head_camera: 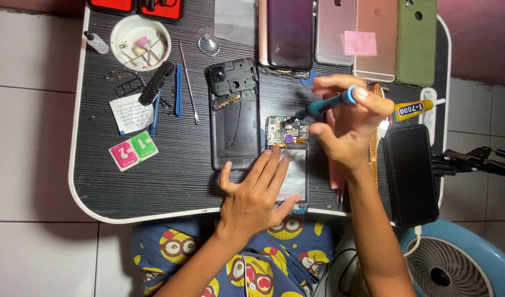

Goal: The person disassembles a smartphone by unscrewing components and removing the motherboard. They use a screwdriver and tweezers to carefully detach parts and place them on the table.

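An opened phone lies face down on the dark striped table, its circuit board and battery exposed. My left hand rests flat on its lower half, fingers spread over the battery. My right hand grips a blue-handled screwdriver, its tip touching the top of the circuit board. The phone's removed black back cover lies just left of it, inner side up.
Several phones line the far edge. A white dish of small parts, pry tools and wipe packets sit at left. A glue tube and a black phone lie right. A fan stands below.
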